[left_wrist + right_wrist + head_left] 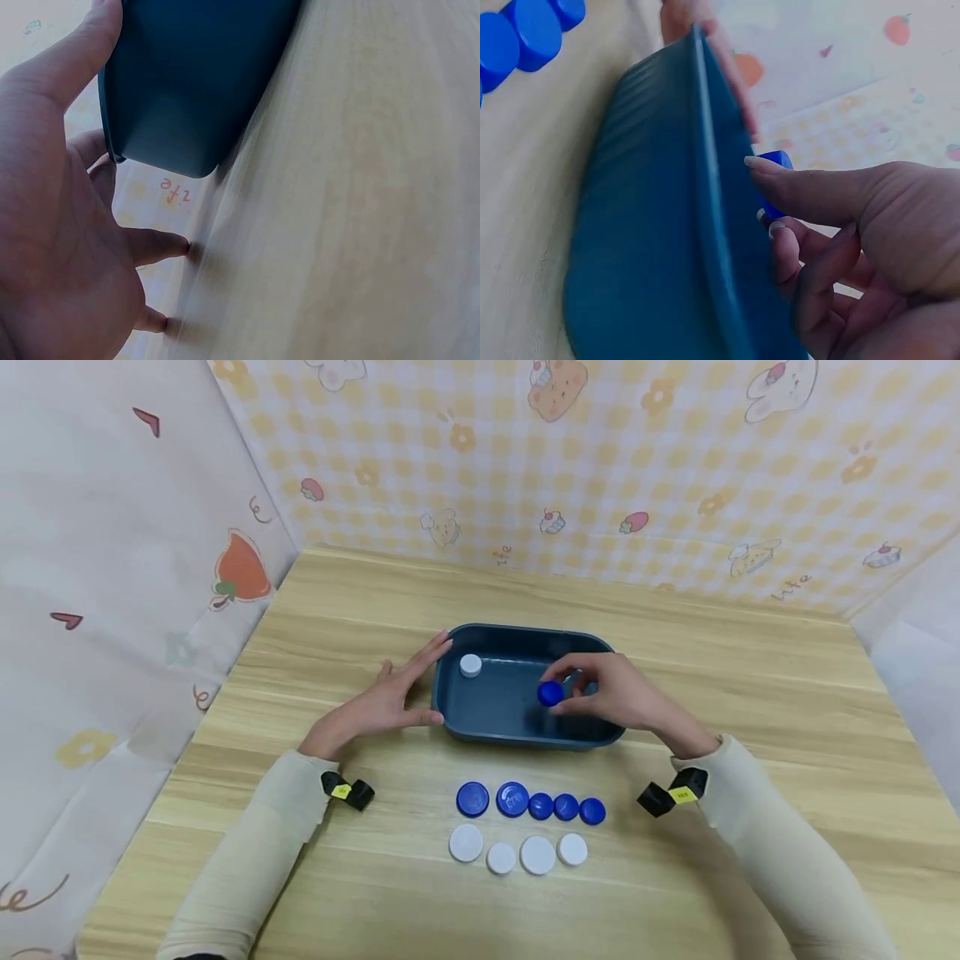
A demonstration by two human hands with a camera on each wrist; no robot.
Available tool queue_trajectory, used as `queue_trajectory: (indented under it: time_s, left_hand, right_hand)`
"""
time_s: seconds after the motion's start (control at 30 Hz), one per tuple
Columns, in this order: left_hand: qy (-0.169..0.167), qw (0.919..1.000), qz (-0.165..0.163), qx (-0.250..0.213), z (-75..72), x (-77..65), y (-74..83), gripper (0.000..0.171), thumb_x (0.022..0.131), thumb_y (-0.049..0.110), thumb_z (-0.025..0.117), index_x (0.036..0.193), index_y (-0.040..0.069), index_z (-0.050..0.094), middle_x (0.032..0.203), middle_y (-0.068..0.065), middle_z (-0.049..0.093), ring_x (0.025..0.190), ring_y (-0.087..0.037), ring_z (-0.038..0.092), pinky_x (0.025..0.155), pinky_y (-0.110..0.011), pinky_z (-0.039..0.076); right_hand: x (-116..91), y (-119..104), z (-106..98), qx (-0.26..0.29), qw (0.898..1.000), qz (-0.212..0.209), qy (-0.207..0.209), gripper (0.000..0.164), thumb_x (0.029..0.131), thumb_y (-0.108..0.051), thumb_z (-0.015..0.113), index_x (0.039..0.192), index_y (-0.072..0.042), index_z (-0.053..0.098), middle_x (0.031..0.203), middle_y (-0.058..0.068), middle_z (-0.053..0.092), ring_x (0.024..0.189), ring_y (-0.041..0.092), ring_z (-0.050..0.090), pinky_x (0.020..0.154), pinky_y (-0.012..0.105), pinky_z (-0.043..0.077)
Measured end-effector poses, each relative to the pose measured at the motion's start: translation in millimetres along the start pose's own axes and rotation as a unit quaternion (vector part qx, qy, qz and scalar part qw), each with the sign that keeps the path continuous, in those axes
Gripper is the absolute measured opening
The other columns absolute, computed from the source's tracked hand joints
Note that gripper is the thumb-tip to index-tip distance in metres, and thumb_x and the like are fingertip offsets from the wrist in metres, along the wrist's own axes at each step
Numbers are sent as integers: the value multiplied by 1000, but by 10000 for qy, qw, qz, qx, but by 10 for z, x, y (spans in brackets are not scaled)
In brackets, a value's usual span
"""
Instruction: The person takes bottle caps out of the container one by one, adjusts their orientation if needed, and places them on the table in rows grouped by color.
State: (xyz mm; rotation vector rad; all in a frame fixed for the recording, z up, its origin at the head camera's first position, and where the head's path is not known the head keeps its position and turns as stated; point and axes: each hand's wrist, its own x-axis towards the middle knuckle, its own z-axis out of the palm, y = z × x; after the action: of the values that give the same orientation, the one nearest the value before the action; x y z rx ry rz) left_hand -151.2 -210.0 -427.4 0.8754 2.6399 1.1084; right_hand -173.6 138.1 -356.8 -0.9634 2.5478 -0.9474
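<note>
A dark blue-green plastic basin (498, 739) stands on the table, with one white bottle cap (470, 666) inside near its left end. My right hand (611, 689) pinches a blue bottle cap (551, 693) between thumb and fingers above the basin's right half; the same cap (778, 159) shows past the rim in the right wrist view. At the basin's left end my left hand (382, 702) has its thumb and forefinger spread, touching the rim. In the left wrist view two other fingers of the left hand (67, 225) reach down to the tabletop.
In front of the basin lies a row of several blue caps (512, 799), and nearer still a row of several white caps (537, 856). A patterned cloth (510, 468) hangs behind the wooden table (360, 877). Another printed sheet (112, 568) stands along the left side.
</note>
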Motion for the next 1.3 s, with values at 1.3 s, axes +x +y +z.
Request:
queue_trajectory:
  time_s: [1.3]
  left_hand:
    - [-35,10000,-61,-10,1,29,-25,97,84,50,68,154,35,2,160,8,-7,144,-27,6,99,-73,-6]
  right_hand:
    - [-1485,27,698,324,9984,-420,-190,33,79,-15,80,108,-24,67,94,-15,60,66,2,53,52,21,46]
